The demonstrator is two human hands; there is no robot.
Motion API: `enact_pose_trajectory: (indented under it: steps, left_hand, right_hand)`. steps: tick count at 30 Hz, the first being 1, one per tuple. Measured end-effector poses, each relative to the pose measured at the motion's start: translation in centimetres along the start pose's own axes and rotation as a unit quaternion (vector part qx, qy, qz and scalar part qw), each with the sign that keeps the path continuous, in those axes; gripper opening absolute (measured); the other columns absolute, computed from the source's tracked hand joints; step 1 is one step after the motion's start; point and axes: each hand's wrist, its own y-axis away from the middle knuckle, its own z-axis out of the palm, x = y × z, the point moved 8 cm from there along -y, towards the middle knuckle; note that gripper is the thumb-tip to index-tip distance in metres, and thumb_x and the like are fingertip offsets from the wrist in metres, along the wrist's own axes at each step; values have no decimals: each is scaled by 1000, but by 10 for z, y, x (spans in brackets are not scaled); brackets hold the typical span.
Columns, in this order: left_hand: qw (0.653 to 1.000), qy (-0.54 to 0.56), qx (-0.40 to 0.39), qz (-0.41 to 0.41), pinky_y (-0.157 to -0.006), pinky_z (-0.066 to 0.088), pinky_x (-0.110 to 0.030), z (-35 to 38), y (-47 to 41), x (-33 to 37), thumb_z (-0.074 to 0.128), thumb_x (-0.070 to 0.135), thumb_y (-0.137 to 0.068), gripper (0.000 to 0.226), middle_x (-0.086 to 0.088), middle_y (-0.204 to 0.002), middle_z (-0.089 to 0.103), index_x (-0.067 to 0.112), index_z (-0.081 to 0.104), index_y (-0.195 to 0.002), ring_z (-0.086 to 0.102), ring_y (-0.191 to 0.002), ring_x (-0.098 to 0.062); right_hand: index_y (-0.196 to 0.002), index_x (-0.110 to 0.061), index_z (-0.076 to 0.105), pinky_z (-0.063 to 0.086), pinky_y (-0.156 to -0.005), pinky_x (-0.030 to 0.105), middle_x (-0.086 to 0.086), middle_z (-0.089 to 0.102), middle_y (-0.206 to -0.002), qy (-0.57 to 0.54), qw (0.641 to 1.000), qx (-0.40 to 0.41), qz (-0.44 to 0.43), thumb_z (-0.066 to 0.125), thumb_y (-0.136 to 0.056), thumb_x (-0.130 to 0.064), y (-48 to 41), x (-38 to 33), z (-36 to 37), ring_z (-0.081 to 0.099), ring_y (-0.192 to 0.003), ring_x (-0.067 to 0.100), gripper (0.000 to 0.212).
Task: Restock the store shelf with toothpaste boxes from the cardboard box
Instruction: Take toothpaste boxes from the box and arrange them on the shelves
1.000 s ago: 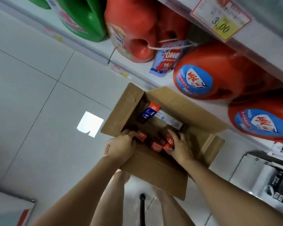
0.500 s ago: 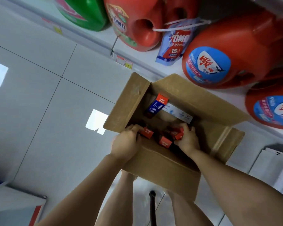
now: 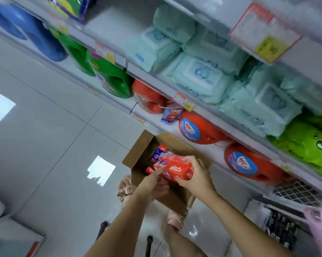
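1. Grey tiled floor [image 3: 45, 145] lay open on the left, marked by bright light patches. On the right, shelf edges ran diagonally close by.
2. Just ahead of the sandalled feet, the cardboard box [image 3: 138, 151] stood on the floor against the bottom shelf [image 3: 217, 153], with its flaps open and the left flap upright.
3. The right hand [image 3: 197, 179] gripped the right end of a red toothpaste pack [image 3: 177, 169], fingers curled over its top and thumb beneath.
4. The left hand [image 3: 152, 184] lay against the pack's near side with its index finger straight. Its other fingers were loosely bent below and closed on nothing.
5. The pack hung above the open box. It was long and red with white Chinese characters, and its left end showed pale blue and white print.
6. More toothpaste boxes [image 3: 159, 151], red and dark blue, remained inside the cardboard box.
7. Red jugs [image 3: 199, 128] with round blue labels lay on the bottom shelf. A pouch [image 3: 172, 115] beside them read "OMO" and "15".
8. A price tag [image 3: 184, 104] above them seemed to read 3.00.
9. Mint wipes packs [image 3: 199, 78] filled the next shelf, and green jugs [image 3: 112, 78] stood further left.
10. The tag on the highest shelf edge in view was too blurred to read.
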Motion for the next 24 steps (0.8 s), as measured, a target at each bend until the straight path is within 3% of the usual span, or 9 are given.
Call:
enact_pose_trajectory:
  steps: [2,6,10,13,15,17,19,22,24]
  left_hand:
    - [994,96,-41,18,-72,54,-38,21,33,6,63,46,-84,54,-16,-103,64,4,55,-116,63,-85,-26]
    - [959,256,-98,68,-79,53,-41,50,105,35,59,38,-89,42,-13,-89,72,6,58,-116,66,-86,-25]
    - [954,258,-132,78,-73,55,-44,71,176,47,57,39,-90,34,-15,-78,72,7,63,-97,71,-64,-26]
    - [946,255,-182,82,-95,43,-49,85,219,48,65,45,-77,55,-22,-106,68,1,63,-111,66,-97,-33]
    - [942,250,-200,101,-97,46,-51,93,244,52,82,44,-58,83,-25,-124,60,0,58,-124,57,-115,-36]
    - [936,243,-215,133,-88,52,-49,102,271,56,86,43,-52,86,-26,-118,62,-2,60,-120,62,-105,-36]
    - [941,221,-198,166,-92,49,-46,104,293,58,69,44,-67,72,-25,-117,62,-1,58,-122,62,-103,-35]
    - [939,212,-173,207,-95,48,-47,103,314,62,61,41,-75,68,-23,-125,60,1,52,-130,57,-114,-35]
    - [936,205,-162,234,-87,53,-45,102,328,66,63,40,-74,69,-22,-123,61,3,51,-131,59,-113,-35]
  right_hand:
    - [-101,-43,48,42,-78,7,-15,54,-106,-63,998,-6,-26,85,-57,-22,22,-31,-23,55,-98,-5,61]
    - [-107,-47,46,45,-87,16,-24,49,-113,-66,990,21,-122,79,-58,-26,70,-81,-69,53,-107,-1,62]
    - [-114,-42,44,48,-93,26,-20,37,-124,78,962,39,-260,78,-61,-15,121,-125,-108,51,-114,9,69]
    - [-115,-36,47,54,-82,30,-7,40,-131,198,915,71,-345,88,-48,-20,159,-158,-133,62,-108,20,80]
    - [-113,-32,49,56,-73,28,-2,44,-130,241,889,79,-381,92,-39,-22,179,-175,-148,66,-102,20,86]
    - [-117,-31,47,59,-74,35,1,41,-134,236,882,71,-403,92,-42,-17,192,-185,-160,64,-107,24,89]
    - [-128,-37,42,58,-78,36,0,39,-138,225,878,61,-418,89,-49,-14,204,-193,-173,60,-112,25,95]
    - [-140,-52,24,49,-96,29,-14,29,-143,193,886,4,-421,80,-66,-31,223,-204,-188,47,-127,12,95]
    - [-137,-53,28,38,-106,22,-28,20,-143,116,917,-42,-379,68,-70,-58,231,-211,-199,32,-132,-5,78]
